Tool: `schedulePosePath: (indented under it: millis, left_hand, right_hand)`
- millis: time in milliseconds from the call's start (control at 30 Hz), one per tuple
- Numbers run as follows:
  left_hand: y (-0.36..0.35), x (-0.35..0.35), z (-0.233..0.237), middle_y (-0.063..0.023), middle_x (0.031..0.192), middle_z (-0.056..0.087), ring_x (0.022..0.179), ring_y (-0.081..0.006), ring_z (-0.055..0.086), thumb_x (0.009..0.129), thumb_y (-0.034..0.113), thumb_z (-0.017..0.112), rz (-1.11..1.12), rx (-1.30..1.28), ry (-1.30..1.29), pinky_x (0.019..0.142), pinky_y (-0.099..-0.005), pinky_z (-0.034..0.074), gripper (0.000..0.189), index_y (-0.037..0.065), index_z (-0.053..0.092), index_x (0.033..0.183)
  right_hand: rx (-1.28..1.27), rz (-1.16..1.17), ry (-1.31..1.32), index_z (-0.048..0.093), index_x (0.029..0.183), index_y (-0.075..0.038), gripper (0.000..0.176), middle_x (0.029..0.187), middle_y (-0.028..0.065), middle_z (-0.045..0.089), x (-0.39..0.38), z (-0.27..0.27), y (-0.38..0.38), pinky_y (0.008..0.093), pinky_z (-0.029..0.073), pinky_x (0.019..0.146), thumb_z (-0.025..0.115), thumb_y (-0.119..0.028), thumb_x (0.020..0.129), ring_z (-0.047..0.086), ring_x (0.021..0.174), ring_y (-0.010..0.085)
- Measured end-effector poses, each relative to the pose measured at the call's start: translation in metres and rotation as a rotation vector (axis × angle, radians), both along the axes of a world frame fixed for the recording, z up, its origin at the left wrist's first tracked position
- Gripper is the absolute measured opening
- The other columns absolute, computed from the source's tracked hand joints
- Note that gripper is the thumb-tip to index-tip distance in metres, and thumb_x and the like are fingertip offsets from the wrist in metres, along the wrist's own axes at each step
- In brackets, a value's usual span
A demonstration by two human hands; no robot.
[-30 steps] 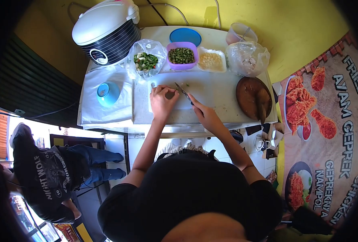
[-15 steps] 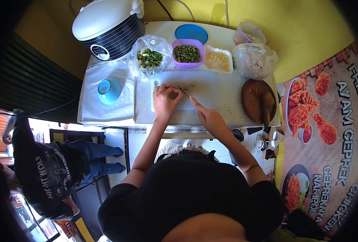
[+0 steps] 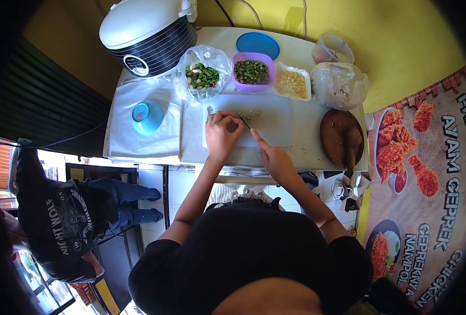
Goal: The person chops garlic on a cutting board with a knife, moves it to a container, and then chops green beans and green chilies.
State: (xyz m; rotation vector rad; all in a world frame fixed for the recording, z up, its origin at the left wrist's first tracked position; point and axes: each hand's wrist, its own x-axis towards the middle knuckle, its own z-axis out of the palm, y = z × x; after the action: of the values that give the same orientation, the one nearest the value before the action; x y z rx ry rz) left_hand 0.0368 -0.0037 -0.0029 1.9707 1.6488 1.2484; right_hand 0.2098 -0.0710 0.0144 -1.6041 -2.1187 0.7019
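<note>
"Fingers first: how do they stand?"

"On the left hand (image 3: 223, 137), thumb and forefinger curl toward each other in a ring beside the blade. Whether the tips meet, or pinch a piece, I cannot tell. The right hand (image 3: 277, 163) is closed round the knife (image 3: 245, 121), its forefinger stretched forward along it."

"And where is the work lying?"

"Upper middle of the frame, on the white cutting board (image 3: 275, 128). Small green bits (image 3: 251, 114) lie just past the blade, and the purple tub (image 3: 253, 88) of chopped greens sits beyond the board's far edge."

"What could go wrong?"

"A nick, I'd say – the blade is right by the left fingertips, so a slip of the knife or a piece rolling under it could bring the edge onto them. Loose bits could also scatter if a wrist brushed them."

"Anything different from the earliest frame?"

"The view has shifted: the tub, the blue lid (image 3: 257, 45) and the round wooden board (image 3: 330, 134) at the right all sit farther right in the frame. More green bits show by the blade now – one or two were visible at first. The hands keep much the same pose, though less of the knife shows."
</note>
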Motion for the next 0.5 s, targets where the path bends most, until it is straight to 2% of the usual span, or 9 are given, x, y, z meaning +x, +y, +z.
schedulePosePath:
  millis: [200, 267, 300, 367, 500]
  left_hand:
    - [0.001, -0.001, 0.002, -0.0068, 0.089, 0.065, 0.088, -0.0267, 0.057, 0.071, 0.013, 0.073, 0.001, 0.023, -0.008, 0.083, -0.0378, 0.043, 0.009, 0.006, 0.07, 0.076]
    - [0.002, 0.0, 0.001, -0.0074, 0.089, 0.065, 0.088, -0.0267, 0.057, 0.071, 0.013, 0.074, -0.006, 0.022, -0.009, 0.082, -0.0377, 0.044, 0.01, 0.006, 0.07, 0.077]
    - [0.002, -0.001, 0.0, -0.0055, 0.09, 0.064, 0.09, -0.026, 0.056, 0.072, 0.014, 0.073, -0.006, 0.0, -0.017, 0.084, -0.0381, 0.043, 0.009, 0.008, 0.07, 0.077]
    - [0.001, -0.001, -0.001, -0.0037, 0.091, 0.062, 0.092, -0.0253, 0.055, 0.072, 0.016, 0.073, -0.011, -0.022, -0.026, 0.085, -0.0386, 0.042, 0.008, 0.01, 0.07, 0.077]
    - [0.002, 0.008, 0.006, -0.0034, 0.098, 0.061, 0.099, -0.0246, 0.054, 0.073, 0.022, 0.074, -0.018, -0.055, 0.083, 0.089, -0.0388, 0.039, 0.011, 0.014, 0.071, 0.08]
  right_hand:
    - [-0.076, -0.034, 0.085, 0.03, 0.146, -0.025, 0.054, 0.061, 0.0234, 0.056, 0.004, 0.001, -0.018, 0.0496, 0.045, 0.056, 0.045, -0.016, 0.095, 0.058, 0.056, 0.0406]
    - [-0.102, -0.037, 0.178, 0.032, 0.145, -0.024, 0.053, 0.063, 0.024, 0.055, 0.009, 0.001, -0.023, 0.0452, 0.046, 0.057, 0.046, -0.015, 0.095, 0.058, 0.056, 0.0391]
    - [-0.098, -0.046, 0.177, 0.032, 0.145, -0.024, 0.053, 0.063, 0.024, 0.055, 0.012, 0.001, -0.021, 0.0452, 0.046, 0.057, 0.046, -0.015, 0.095, 0.058, 0.056, 0.0391]
    - [-0.119, -0.033, 0.302, 0.033, 0.145, -0.023, 0.052, 0.066, 0.024, 0.055, 0.017, 0.001, -0.014, 0.0399, 0.047, 0.059, 0.047, -0.015, 0.095, 0.058, 0.057, 0.0364]
    - [-0.127, -0.152, 0.314, 0.033, 0.145, -0.024, 0.052, 0.067, 0.0227, 0.053, 0.015, 0.009, -0.004, 0.0356, 0.045, 0.06, 0.048, -0.015, 0.095, 0.055, 0.056, 0.0317]
